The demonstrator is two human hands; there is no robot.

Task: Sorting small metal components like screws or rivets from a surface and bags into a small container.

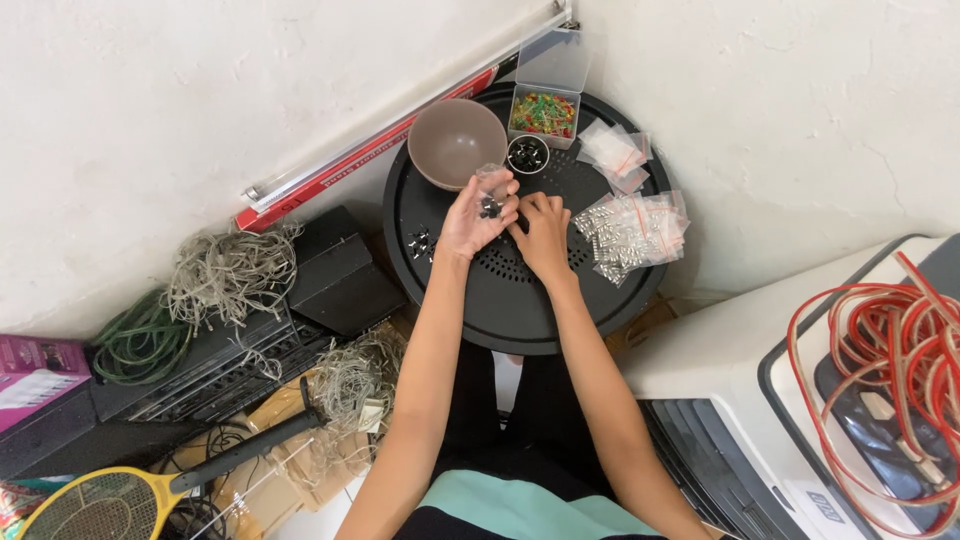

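- Small clear bag (489,190) of dark parts: lies in the upturned left hand (478,215), above the round black tabletop (510,300), just in front of the brown bowl (457,142).
- Left hand: palm up, fingers half curled, cupping the bag; forearm runs straight up from the lower edge of the view.
- Right hand (543,232): palm down, fingers drawn together and pointing toward the left hand, fingertips at the bag's edge; whether they pinch anything cannot be told.
- Both forearms converge over the tabletop, wrists near each other.
- Counted on the tabletop: one brown bowl; one small round cup (527,154) of dark parts; one clear open box (545,108) of red, green and yellow pieces; one loose cluster of dark parts (422,243).
- Clear bags lie in two heaps: a small heap (615,152) and a larger heap (632,232); single bags overlap too much to count.
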